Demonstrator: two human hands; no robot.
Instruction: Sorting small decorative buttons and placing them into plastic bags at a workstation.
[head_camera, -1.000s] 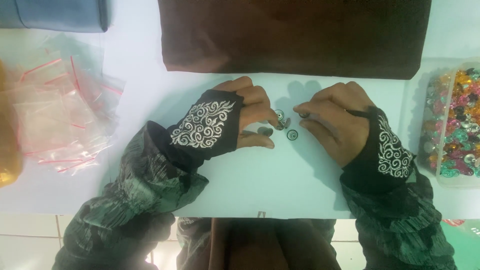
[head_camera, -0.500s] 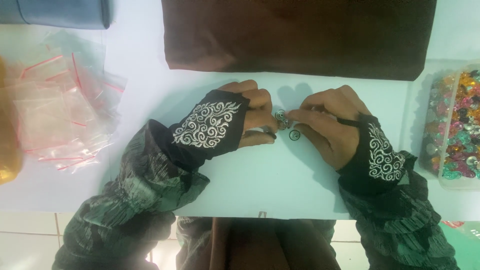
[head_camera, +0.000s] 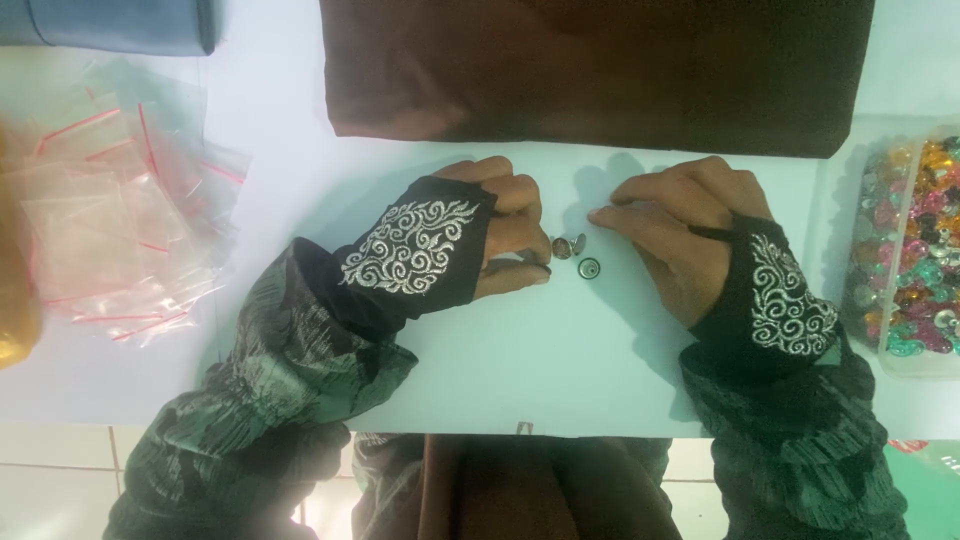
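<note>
Hands rest on the desk (head_camera: 560, 380): left hand (head_camera: 500, 235) curled, fingertips pinching a small metal button (head_camera: 566, 246); right hand (head_camera: 680, 225) loosely curled, empty, near it. Another button (head_camera: 589, 268) lies just beside.

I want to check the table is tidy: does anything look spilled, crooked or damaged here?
Nothing stands out. The small metal buttons lie between the left hand and right hand, the plastic bags are loosely heaped, and the beads stay inside their tray.

brown cloth (head_camera: 600, 70), zip bags (head_camera: 110, 220), beads (head_camera: 915, 240)
</note>
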